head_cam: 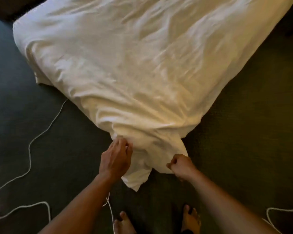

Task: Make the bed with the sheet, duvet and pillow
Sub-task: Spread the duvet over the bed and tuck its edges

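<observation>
White duvet, creased and bunched at its near corner, lies spread over the dark carpet, the left hand pinching a fold there and the right hand fisted round the corner's edge.

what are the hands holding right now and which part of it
Both hands hold the white duvet at its near corner. The left hand grips bunched fabric on one side of the corner; the right hand is fisted on the other edge.

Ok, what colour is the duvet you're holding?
White, plain with no pattern, creased all over; the head view shows the duvet best.
</observation>
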`<state>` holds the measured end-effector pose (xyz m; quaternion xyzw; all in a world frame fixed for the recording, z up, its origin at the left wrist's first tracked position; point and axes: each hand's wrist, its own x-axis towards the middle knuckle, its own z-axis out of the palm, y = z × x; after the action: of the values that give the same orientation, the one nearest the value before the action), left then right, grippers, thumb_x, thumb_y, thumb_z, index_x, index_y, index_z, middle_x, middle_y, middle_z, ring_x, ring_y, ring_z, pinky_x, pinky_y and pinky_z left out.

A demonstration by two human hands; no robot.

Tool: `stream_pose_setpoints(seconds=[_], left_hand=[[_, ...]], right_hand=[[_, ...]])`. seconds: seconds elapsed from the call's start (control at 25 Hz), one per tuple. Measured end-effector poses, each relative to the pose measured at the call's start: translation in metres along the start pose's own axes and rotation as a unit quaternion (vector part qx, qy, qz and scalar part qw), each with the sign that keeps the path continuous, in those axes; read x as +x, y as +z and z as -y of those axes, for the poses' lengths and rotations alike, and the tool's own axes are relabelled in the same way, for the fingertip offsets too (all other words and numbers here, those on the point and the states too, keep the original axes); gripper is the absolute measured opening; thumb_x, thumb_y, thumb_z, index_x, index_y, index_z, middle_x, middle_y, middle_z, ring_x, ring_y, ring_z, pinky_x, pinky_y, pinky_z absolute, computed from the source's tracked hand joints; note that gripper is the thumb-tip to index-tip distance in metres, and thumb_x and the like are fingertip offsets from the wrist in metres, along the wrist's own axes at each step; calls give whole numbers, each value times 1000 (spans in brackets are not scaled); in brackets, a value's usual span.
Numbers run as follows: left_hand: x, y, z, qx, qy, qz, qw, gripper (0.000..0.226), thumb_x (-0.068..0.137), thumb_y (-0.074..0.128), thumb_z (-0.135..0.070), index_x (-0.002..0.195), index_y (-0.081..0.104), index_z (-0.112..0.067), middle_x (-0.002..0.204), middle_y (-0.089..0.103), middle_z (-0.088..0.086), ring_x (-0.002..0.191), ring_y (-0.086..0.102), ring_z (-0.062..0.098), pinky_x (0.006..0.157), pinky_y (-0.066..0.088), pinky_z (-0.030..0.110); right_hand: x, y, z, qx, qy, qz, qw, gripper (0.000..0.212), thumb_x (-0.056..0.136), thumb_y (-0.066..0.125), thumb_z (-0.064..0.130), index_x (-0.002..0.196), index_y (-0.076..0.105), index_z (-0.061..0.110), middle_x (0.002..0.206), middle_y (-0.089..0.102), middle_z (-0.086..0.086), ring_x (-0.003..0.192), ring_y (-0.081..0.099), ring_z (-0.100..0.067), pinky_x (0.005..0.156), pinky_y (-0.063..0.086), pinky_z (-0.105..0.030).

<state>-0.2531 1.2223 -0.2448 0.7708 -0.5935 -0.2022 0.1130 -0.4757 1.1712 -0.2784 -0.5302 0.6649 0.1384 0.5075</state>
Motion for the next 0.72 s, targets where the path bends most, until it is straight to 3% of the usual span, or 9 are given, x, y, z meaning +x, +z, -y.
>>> stream_pose_setpoints(seconds=[0.2, 0.4, 0.6, 0.68, 0.72], left_hand=[[-51, 62, 84, 32, -106, 98, 989, 20, 97, 40, -49, 104, 43, -30, 94, 48, -10, 76, 50, 4, 63, 46, 20], [-71, 158, 166, 5, -170, 149, 974, 36, 94, 49, -50, 121, 42, -27, 112, 52, -5, 90, 51, 6, 71, 46, 24], [-64, 267, 212, -50, -247, 157, 955, 48, 90, 54, -51, 126, 40, -23, 119, 58, 1, 102, 60, 17, 84, 52, 39], [-58, 303, 219, -144, -346, 140, 916, 53, 89, 57, -46, 129, 38, -17, 125, 56, 7, 111, 58, 24, 91, 50, 42], [-55, 317, 220, -190, -392, 122, 892, 57, 89, 58, -42, 133, 36, -14, 130, 54, 11, 117, 55, 28, 95, 47, 42]], right_hand=[[30, 74, -14, -52, -5, 85, 995, 3, 94, 54, 27, 93, 53, 25, 94, 58, 0, 81, 59, -13, 75, 54, -31], [108, 174, -29, -85, -16, 58, 995, 19, 95, 53, 27, 76, 49, 27, 91, 53, 4, 83, 54, -11, 74, 46, -30], [189, 252, -61, -109, 4, 15, 994, 22, 97, 47, 28, 75, 49, 26, 88, 52, 0, 83, 55, -17, 77, 42, -30], [217, 275, -70, 0, 27, 6, 1000, 16, 94, 54, 29, 103, 60, 18, 103, 57, -4, 92, 58, -21, 83, 48, -35], [227, 285, -73, 78, 46, -3, 996, 35, 92, 59, 29, 122, 56, 14, 113, 56, -7, 97, 59, -25, 84, 51, -39]])
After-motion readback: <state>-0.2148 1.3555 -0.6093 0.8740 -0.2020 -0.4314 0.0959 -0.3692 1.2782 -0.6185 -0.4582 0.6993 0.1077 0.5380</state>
